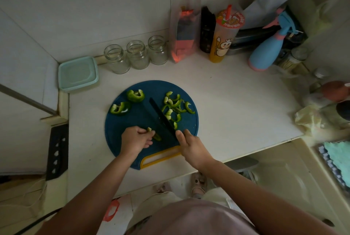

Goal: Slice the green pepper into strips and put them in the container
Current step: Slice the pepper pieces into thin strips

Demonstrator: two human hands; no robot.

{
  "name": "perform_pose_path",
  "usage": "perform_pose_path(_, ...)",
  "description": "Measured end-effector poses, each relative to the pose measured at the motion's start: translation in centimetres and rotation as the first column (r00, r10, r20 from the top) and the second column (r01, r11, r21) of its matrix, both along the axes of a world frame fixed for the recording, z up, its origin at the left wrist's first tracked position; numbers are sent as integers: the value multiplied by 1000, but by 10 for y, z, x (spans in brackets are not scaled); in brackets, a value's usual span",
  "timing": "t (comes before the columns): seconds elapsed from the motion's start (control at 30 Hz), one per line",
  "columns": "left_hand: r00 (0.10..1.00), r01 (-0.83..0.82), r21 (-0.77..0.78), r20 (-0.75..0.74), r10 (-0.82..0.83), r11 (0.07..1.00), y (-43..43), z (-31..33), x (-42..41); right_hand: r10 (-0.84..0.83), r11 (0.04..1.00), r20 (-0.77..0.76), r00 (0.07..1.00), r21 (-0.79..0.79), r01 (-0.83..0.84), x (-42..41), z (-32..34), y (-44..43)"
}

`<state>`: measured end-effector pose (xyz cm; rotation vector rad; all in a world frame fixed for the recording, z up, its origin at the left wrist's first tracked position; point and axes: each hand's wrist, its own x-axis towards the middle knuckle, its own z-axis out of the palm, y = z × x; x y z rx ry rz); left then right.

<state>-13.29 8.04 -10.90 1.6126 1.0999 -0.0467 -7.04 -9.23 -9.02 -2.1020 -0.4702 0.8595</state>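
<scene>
Now pepper piece (155,134) sits under left-hand fingers (149,135) (curled); knife (162,118) beside.

Setting: home kitchen. White countertop (236,105) set in a corner of pale tiled wall (94,7). On it, a round dark-blue plastic cutting board with yellow handle (132,119) carrying cut green pepper pieces (135,96). Along the wall: three clear glass jars (137,54), a printed plastic drink cup with orange straw (225,39), a blue-and-pink spray bottle (265,52). Cream cabinet door (284,178) below the counter.

left hand (134,138) pinching pepper piece (155,134); right hand (191,148) gripping knife (162,116)
</scene>
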Motion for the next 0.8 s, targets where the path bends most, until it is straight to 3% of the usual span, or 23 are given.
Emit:
perform_pose_path(0.13,1000,-8,-8,10,8,1000,2,-1,0,-146,985,-282,948,46,165,0,5,0)
perform_pose_path(0.2,1000,-1,-6,3,1,1000,3,-2,1,-178,979,-328,928,37,201,3,4,-1)
perform_pose_path(0.67,998,43,5,-40,-43,999,7,-4,6,-87,996,-203,975,-19,85,8,-2,2)
perform_pose_path(0.8,994,81,46,-79,-78,996,6,-1,7,-5,998,-65,998,-62,1,10,-4,2)
